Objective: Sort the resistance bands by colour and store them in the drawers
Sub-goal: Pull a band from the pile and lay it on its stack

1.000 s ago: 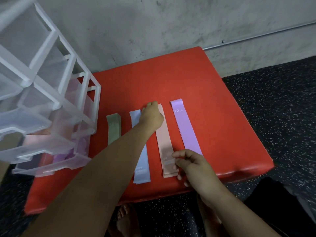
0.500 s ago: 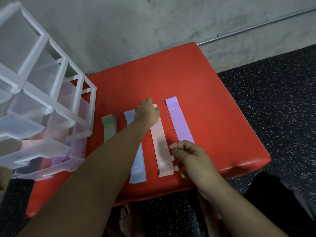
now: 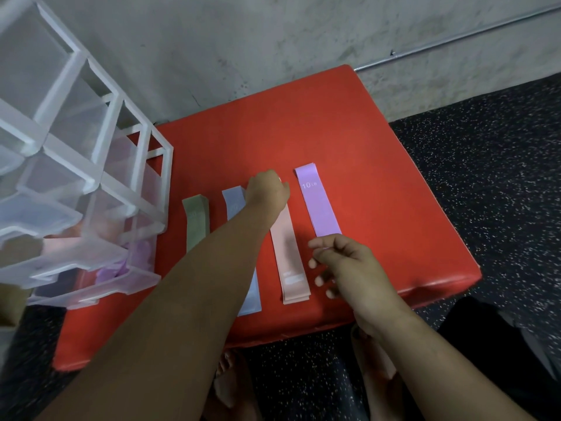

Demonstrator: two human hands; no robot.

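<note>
Four bands on red desk [image 3: 379,208] right of drawer unit [image 3: 100,183], long axes near-to-far. Green band [image 3: 197,220], blue band [image 3: 233,199] part-hidden by forearm. Left hand [image 3: 267,192] covers far end of pink band [image 3: 288,256], grip hidden. Right hand [image 3: 349,268] fingers [image 3: 318,244] pinch near end of purple band [image 3: 320,205].

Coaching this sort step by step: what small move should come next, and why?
Probably lift the flat lilac-purple resistance band off the red padded cushion. The right hand seems to pinch its near end, and something purple shows in the lowest drawer of the translucent white plastic drawer unit, so carry it there.
</note>
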